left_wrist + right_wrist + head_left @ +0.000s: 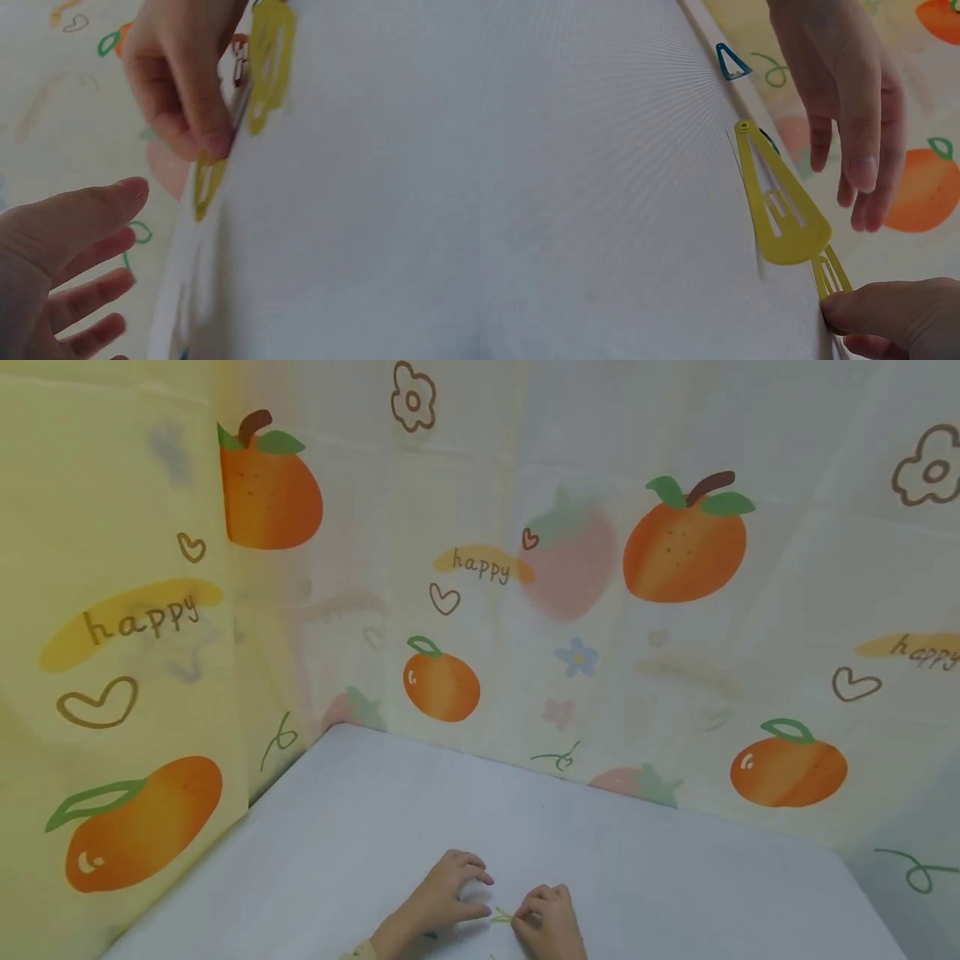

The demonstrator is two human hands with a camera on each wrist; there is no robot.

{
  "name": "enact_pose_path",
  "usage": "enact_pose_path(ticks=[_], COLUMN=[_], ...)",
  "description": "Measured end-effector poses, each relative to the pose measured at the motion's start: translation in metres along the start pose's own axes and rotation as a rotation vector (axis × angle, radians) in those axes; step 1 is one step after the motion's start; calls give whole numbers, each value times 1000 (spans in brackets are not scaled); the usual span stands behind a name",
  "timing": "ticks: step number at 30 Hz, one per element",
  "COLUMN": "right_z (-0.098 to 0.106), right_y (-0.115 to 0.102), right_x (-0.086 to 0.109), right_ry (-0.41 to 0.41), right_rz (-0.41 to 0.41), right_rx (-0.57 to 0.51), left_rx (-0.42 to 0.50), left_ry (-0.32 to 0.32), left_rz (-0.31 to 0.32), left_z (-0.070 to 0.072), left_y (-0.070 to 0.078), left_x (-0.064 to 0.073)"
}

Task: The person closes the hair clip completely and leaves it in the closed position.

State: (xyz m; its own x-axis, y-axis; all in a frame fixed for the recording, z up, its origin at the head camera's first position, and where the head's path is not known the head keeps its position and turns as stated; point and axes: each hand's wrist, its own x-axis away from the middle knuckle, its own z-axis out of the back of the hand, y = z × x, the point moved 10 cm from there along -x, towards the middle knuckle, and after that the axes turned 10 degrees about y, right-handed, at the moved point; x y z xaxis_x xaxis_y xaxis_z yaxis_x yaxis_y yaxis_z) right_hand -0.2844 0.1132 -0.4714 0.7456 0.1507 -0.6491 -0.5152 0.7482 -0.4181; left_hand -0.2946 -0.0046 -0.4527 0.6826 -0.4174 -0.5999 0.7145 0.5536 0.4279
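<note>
A yellow snap hair clip (pixel 840 271) is pinched between the thumb and fingers of my right hand (pixel 551 922). Facing it, my left hand (pixel 450 893) hovers with fingers spread and relaxed, holding nothing, its thumb near the clip. A second yellow snap clip (pixel 802 240) lies on the white tabletop, nearer the viewer; in the left wrist view this clip (pixel 283 64) appears blurred. On the table by the left hand is a blue snap clip (pixel 738 76). Another dark blue clip (pixel 769 141) is mostly hidden behind the nearer yellow one.
The white table (pixel 480 810) has its far corner against hanging cloth (pixel 360 527) printed with oranges, hearts and "happy". A yellowish cloth panel (pixel 112 527) runs along the left side. The right table edge slopes down at the right.
</note>
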Motion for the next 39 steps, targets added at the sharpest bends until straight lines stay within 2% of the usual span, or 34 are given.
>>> enact_pose_path(ticks=[2, 6, 9, 13, 21, 24, 28, 32, 39], right_z=[-1, -4, -5, -1, 6, 7, 8, 9, 10], right_y=[-4, -11, -12, -13, -11, -10, -9, -8, -9], right_x=[0, 0, 0, -2, -4, -3, -2, -1, 0], right_ry=[11, 9, -1, 7, 81, 92, 97, 100, 111], right_rz=[31, 67, 57, 52, 65, 63, 57, 52, 73], right_rx=[-5, -24, -13, -8, -24, -34, -37, -43, -58], left_rx=[-58, -111, -101, -94, -84, -93, -95, -81, -49], left_ry=[15, 27, 24, 23, 15, 48, 125, 172, 207], left_rz=[-29, -22, -18, -45, -31, -62, -122, -121, -117], left_z=[-8, -15, -16, -15, -17, -15, -10, -7, -6], left_y=[3, -1, -2, 2, 4, 6, 11, 11, 9], left_x=[3, 11, 13, 11, 7, 6, 5, 6, 4])
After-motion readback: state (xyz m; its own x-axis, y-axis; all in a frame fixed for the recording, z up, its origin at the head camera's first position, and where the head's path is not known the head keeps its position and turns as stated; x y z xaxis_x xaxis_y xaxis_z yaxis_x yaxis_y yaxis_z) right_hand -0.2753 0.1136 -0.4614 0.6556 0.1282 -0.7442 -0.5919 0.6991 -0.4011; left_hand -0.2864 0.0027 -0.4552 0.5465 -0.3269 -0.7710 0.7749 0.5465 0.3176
